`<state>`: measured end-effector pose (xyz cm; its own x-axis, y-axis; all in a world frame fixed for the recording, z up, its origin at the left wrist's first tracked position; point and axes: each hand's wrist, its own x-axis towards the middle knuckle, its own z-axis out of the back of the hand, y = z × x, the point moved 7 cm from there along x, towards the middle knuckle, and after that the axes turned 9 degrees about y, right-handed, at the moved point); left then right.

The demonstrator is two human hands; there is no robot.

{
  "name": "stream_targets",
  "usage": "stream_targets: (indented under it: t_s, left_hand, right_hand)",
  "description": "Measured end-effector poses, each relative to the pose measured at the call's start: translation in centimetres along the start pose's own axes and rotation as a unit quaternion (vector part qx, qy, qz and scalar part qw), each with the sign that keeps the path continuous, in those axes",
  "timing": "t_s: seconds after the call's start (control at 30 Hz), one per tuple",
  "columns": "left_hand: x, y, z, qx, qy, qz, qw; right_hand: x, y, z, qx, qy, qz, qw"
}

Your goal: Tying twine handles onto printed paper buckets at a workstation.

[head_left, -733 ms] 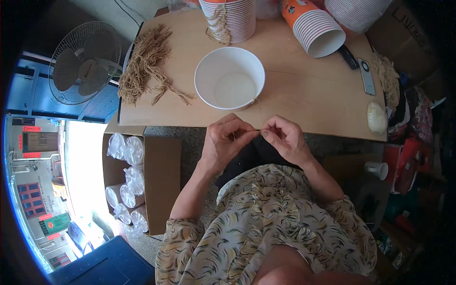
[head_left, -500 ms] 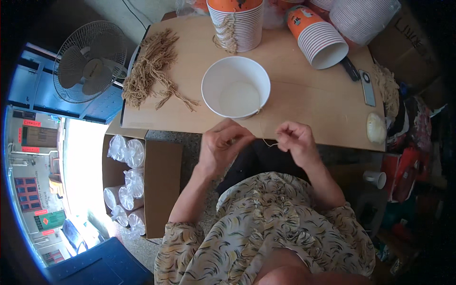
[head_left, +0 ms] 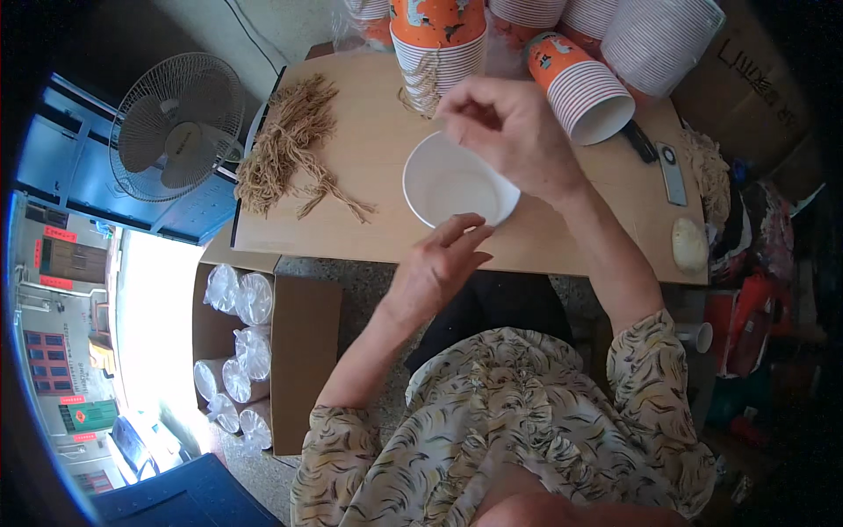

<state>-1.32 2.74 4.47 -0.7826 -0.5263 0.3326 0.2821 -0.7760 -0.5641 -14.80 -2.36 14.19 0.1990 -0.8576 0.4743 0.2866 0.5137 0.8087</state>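
Observation:
A white paper bucket (head_left: 452, 189) stands near the table's front edge, its mouth toward me. My left hand (head_left: 436, 268) is at its near rim, fingers curled with the thumb below, gripping the bucket there. Raised over the bucket's far right side, my right hand (head_left: 514, 140) has its fingers bent together in a pinch; whatever is between the fingertips is too small to make out. Behind it stands an upright stack of orange-and-white paper buckets (head_left: 436, 44) with twisted cord handles (head_left: 423, 83) hanging down its side. A heap of tan cords (head_left: 285, 145) lies to the left.
On the right of the table (head_left: 369, 246) are a lying bucket stack (head_left: 575, 83), a black-handled tool (head_left: 638, 140), a phone (head_left: 673, 174) and a pale rounded lump (head_left: 689, 244). A fan (head_left: 178, 127) stands left; a carton (head_left: 306, 351) of plastic-wrapped rolls is below.
My right hand has risen from the front edge to above the bucket. My left hand has moved up to its near rim. The bucket has shifted slightly right. A thin cord between my hands no longer shows.

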Motion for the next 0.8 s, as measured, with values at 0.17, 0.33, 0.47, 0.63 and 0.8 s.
stream_targets:
  t_s: [0.17, 0.33, 0.47, 0.63, 0.8]
  left_hand:
    - [0.9, 4.7, 5.1, 0.111, 0.046, 0.038, 0.992]
    - [0.9, 7.2, 3.4, 0.097, 0.066, -0.019, 0.993]
    - [-0.9, 6.3, 1.7, 0.077, 0.047, -0.024, 0.996]
    - [-3.2, 5.1, 2.5, 0.078, -0.002, -0.008, 0.997]
    - [-5.7, 3.6, 1.1, 0.036, 0.04, 0.033, 0.998]
  right_hand:
    - [-2.0, -5.9, -0.9, -0.031, 0.079, -0.094, 0.992]
    - [-5.0, -9.6, -3.3, 0.045, 0.157, -0.263, 0.951]
    - [-7.3, -10.2, -3.2, 0.04, 0.157, -0.242, 0.957]
    - [-8.7, -8.1, -4.1, -0.01, 0.28, -0.27, 0.921]
    - [-9.9, -6.4, -5.3, -0.008, 0.288, -0.263, 0.921]
